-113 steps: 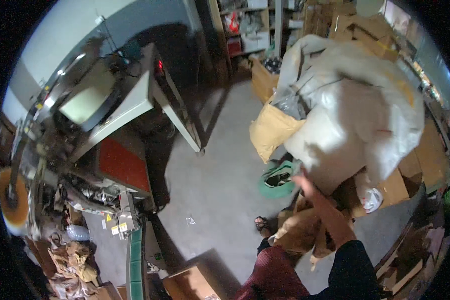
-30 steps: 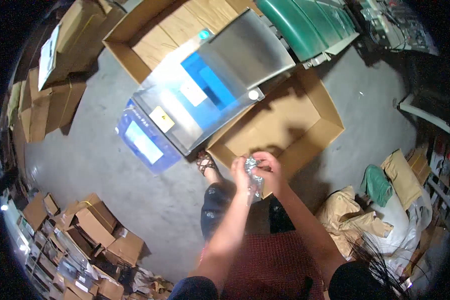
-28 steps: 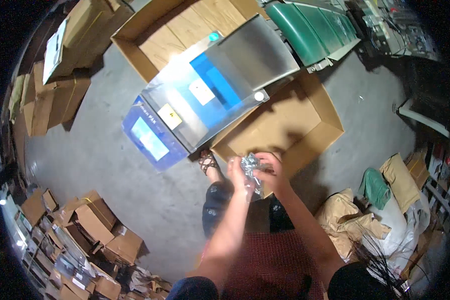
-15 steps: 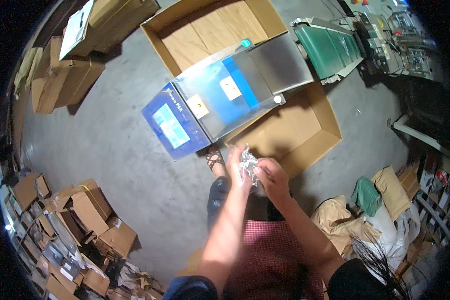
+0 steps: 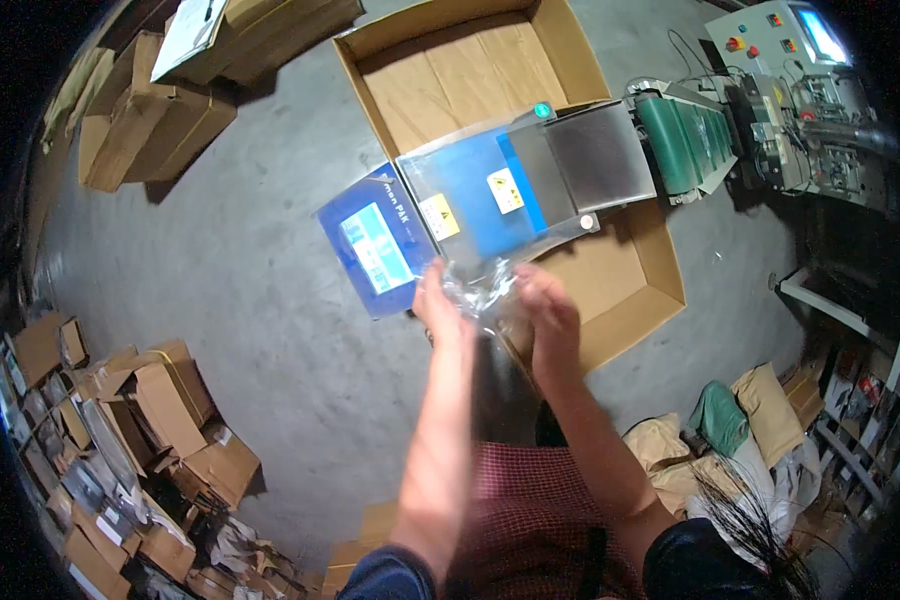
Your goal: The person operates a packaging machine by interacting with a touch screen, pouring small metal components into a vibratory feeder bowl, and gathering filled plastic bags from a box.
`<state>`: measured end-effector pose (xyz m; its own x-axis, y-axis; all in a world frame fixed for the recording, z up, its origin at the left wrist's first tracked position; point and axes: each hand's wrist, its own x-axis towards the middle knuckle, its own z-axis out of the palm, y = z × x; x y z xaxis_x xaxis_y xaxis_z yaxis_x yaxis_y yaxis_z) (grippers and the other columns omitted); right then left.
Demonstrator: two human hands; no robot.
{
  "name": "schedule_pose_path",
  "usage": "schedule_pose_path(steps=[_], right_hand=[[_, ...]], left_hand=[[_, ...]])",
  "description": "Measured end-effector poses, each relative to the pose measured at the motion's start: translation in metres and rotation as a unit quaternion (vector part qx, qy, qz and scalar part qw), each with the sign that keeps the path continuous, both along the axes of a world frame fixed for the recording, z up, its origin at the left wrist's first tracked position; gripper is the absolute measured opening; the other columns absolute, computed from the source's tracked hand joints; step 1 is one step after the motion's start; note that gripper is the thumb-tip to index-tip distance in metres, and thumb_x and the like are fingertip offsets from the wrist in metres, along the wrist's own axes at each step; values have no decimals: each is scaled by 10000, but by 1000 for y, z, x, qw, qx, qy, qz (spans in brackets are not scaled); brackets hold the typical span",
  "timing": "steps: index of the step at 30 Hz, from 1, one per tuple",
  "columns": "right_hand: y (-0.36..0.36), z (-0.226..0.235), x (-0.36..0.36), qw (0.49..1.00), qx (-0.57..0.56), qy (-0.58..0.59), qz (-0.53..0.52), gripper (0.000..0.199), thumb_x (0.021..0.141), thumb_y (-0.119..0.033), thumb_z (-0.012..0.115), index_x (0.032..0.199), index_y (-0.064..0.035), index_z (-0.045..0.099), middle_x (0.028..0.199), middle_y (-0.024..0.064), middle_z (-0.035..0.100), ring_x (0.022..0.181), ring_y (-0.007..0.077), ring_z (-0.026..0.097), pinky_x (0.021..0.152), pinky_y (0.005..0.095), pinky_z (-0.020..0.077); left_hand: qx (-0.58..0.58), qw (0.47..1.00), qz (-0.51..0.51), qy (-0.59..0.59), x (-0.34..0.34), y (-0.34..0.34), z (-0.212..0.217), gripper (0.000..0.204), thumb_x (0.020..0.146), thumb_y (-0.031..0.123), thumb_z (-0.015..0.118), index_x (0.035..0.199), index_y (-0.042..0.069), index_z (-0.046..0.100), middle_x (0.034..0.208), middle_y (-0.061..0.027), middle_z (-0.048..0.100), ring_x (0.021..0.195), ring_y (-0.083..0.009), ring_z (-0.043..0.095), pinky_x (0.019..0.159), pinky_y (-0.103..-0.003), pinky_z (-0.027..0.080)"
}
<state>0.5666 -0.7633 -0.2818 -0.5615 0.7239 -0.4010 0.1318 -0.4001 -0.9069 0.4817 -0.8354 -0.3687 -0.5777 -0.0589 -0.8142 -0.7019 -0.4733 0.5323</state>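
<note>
Crumpled clear plastic film or bag point(image 5: 482, 292) stretches between my two hands, blurred by motion. My left hand point(image 5: 443, 308) grips its left side, close to the near corner of a blue-and-steel machine point(image 5: 475, 190) with a lit screen point(image 5: 378, 248). On the other side my right hand point(image 5: 552, 318) has its fingers curled at the plastic's right edge, above an open cardboard box point(image 5: 620, 335). What lies inside the plastic, if anything, cannot be made out.
Beyond the machine lies another open cardboard box point(image 5: 460, 75). A green conveyor belt point(image 5: 682, 140) leads to machinery at the far right. Cardboard piles point(image 5: 175, 400) stand at the left, sacks point(image 5: 770, 400) at the lower right, and a metal frame leg point(image 5: 835, 310) juts in at right.
My hands have moved apart and slightly away from me, spreading the plastic that was bunched between them. The view has shifted, so the machine appears further right.
</note>
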Motion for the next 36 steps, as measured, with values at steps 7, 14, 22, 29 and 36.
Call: schedule_pose_path(steps=[7, 14, 22, 29, 36], right_hand=[[83, -53, -6, 997, -24, -61, -36, 274, 952, -202, 513, 1154, -17, 509, 907, 14, 570, 784, 104, 553, 768, 243, 483], [-17, -25, 9, 953, 35, -102, 282, 216, 884, -172, 596, 1036, -19, 594, 914, 50, 639, 780, 136, 602, 640, 277, 479], [-14, 11, 13, 929, 120, -183, 300, 139, 858, -149, 612, 852, -10, 607, 704, 43, 620, 571, 99, 570, 530, 259, 459], [53, 6, -4, 970, -23, -202, 135, 185, 847, -148, 657, 970, -11, 642, 756, 6, 629, 646, 68, 561, 594, 220, 449], [185, -23, -50, 997, -2, -4, -83, 215, 860, -104, 630, 1038, 12, 599, 1117, 95, 563, 1065, 223, 530, 943, 388, 460]], left_hand=[[15, 997, 41, 64, -15, -13, -5, 114, 866, 121, 600, 903, 16, 574, 821, -40, 599, 669, -126, 569, 566, -266, 451], [-30, 992, -99, 74, 18, -22, 9, 102, 863, 124, 616, 922, 51, 576, 772, 5, 552, 630, -85, 506, 551, -244, 408], [-42, 995, -88, 27, -24, -60, 13, 134, 853, 211, 644, 900, 111, 567, 700, 31, 529, 543, -73, 477, 460, -218, 382], [-83, 982, -170, -14, -79, -107, 8, 263, 868, 377, 619, 921, 124, 575, 662, 28, 523, 445, -62, 382, 385, -212, 258], [-126, 963, -224, -78, -68, -141, -1, 352, 875, 442, 603, 974, 105, 589, 684, 9, 554, 486, -75, 468, 398, -214, 323]])
